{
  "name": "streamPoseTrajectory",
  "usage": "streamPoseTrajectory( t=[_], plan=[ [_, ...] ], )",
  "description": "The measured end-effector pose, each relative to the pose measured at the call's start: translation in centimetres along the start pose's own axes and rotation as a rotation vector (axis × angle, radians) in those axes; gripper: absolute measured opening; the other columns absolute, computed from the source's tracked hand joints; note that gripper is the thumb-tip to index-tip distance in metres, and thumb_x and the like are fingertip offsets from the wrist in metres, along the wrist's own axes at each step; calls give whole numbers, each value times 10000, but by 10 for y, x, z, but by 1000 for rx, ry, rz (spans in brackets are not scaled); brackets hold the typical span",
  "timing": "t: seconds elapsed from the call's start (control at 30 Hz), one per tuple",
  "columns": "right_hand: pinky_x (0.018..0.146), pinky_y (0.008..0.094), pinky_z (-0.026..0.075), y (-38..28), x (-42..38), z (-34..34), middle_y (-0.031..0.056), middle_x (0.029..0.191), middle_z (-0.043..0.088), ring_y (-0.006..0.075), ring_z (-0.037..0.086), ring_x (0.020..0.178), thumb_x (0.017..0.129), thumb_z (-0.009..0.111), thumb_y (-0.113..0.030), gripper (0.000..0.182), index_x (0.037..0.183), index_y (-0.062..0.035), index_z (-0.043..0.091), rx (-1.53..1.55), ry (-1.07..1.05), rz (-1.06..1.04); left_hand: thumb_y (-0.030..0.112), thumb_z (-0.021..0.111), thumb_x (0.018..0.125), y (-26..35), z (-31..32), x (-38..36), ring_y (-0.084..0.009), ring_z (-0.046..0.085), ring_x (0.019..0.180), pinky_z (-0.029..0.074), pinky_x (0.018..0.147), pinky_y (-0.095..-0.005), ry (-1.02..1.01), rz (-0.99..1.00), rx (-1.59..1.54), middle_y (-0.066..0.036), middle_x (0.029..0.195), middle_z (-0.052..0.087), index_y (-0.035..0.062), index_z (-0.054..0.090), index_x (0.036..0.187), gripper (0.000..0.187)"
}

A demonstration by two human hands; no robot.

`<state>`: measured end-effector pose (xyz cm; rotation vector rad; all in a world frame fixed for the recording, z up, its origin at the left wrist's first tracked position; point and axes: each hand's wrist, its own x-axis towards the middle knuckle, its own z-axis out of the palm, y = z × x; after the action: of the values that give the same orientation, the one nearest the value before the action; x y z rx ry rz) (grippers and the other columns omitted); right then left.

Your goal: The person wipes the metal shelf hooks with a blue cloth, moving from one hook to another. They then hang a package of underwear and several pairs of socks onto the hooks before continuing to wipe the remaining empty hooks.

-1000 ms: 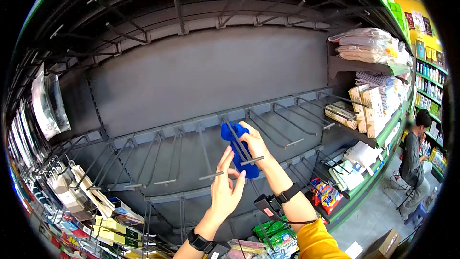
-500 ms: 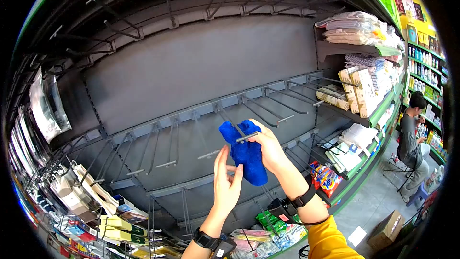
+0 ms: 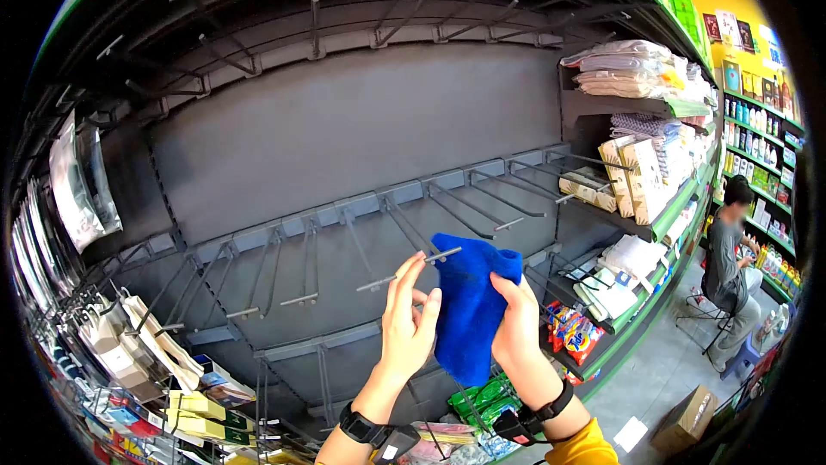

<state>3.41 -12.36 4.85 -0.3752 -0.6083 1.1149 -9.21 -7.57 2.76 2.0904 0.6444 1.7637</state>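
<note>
A blue cloth point(image 3: 469, 314) hangs in front of the rack, its dark upper left corner right at the tip of a metal display hook point(image 3: 443, 254). My right hand point(image 3: 516, 327) pinches the cloth along its right edge, thumb in front and fingers behind. On the other side, my left hand point(image 3: 408, 327) has its fingers stretched upward and apart. Its fingertips come close to the hook's end, and its thumb lies beside the cloth's left edge.
Several bare hooks point(image 3: 361, 250) stick out from the grey back panel point(image 3: 344, 134). Packaged goods point(image 3: 206, 413) hang at lower left. Folded textiles point(image 3: 628, 65) and boxes point(image 3: 632, 177) fill the right shelves. A seated person point(image 3: 731, 267) is on the right, beyond a carton point(image 3: 684, 420).
My right hand has moved from the hook's end down and right, along the cloth's edge. The bunched cloth is now spread wider and hangs lower. My left hand stays beside it.
</note>
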Motion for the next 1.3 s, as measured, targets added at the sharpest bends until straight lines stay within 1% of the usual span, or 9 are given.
streamPoseTrajectory(
  t=[0.1, 0.17, 0.27, 0.47, 0.57, 0.87, 1.03, 1.13, 1.3],
  plan=[
    [803, 229, 408, 22, 26, 2, 22, 1046, 559, 86, 511, 921, 907, 458, -68, 253, 1156, -42, 495, -118, -117, -183, 124, 541, 877, 1, 2, 4, -89, 519, 682, 403, 500, -190, 24, -11, -6, -114, 1269, 466, 43, 471, 1228, 366],
    [818, 231, 395, 34, 59, 10, 4, 1043, 548, 81, 496, 922, 907, 471, -87, 272, 1176, -45, 484, -150, -183, -211, 121, 538, 879, 0, 1, 8, -91, 517, 681, 401, 500, -191, 32, -1, -9, -111, 1253, 476, 42, 485, 1212, 346],
    [828, 229, 388, 38, 94, 28, 0, 1043, 545, 86, 493, 920, 912, 472, -131, 282, 1183, -53, 482, -160, -348, -167, 79, 494, 898, 2, -4, 8, -82, 509, 724, 481, 614, -223, -19, -49, 41, -109, 1225, 450, -32, 486, 1145, 271],
    [776, 236, 391, 54, 169, 48, 4, 928, 555, 87, 488, 825, 888, 482, -154, 213, 1066, -47, 528, -276, -429, -160, 68, 511, 886, 2, -5, 12, -68, 485, 651, 441, 558, -204, -24, -26, 79, -119, 1192, 476, -25, 509, 1101, 234],
    [794, 243, 377, 64, 181, 44, 7, 889, 553, 99, 479, 835, 828, 478, -118, 201, 979, -16, 563, -441, -605, -193, 60, 525, 872, 3, -6, 12, -66, 482, 629, 422, 541, -201, -18, 28, 80, -123, 1196, 482, -17, 511, 1102, 242],
    [758, 230, 365, 28, 118, 41, -11, 864, 524, 85, 453, 806, 833, 464, -115, 176, 957, -29, 553, -389, -658, -135, 51, 536, 861, 4, -5, 7, -74, 513, 647, 432, 551, -200, -16, 28, 97, -132, 1211, 487, -20, 498, 1130, 281],
    [803, 241, 362, -3, 74, 41, 16, 909, 542, 101, 467, 863, 827, 443, -115, 199, 964, -29, 558, -436, -622, -88, 55, 525, 870, 4, -2, 0, -113, 563, 710, 480, 600, -223, -27, -37, 58, -136, 1264, 449, 7, 438, 1261, 404],
    [851, 261, 370, -17, 65, 40, 53, 964, 589, 138, 510, 911, 807, 444, -85, 233, 984, -6, 574, -373, -608, -22, 89, 561, 859, 0, 0, 0, -109, 548, 673, 425, 526, -215, 23, 4, 64, -130, 1263, 483, 48, 470, 1255, 408],
    [873, 281, 396, -27, 50, 38, 93, 1054, 604, 159, 542, 955, 807, 438, -68, 249, 1015, -9, 561, -327, -593, 25, 89, 550, 869, -10, 0, -2, -105, 546, 646, 420, 511, -220, 16, -153, -132, -140, 1227, 502, -18, 424, 1161, 336]
  ],
)
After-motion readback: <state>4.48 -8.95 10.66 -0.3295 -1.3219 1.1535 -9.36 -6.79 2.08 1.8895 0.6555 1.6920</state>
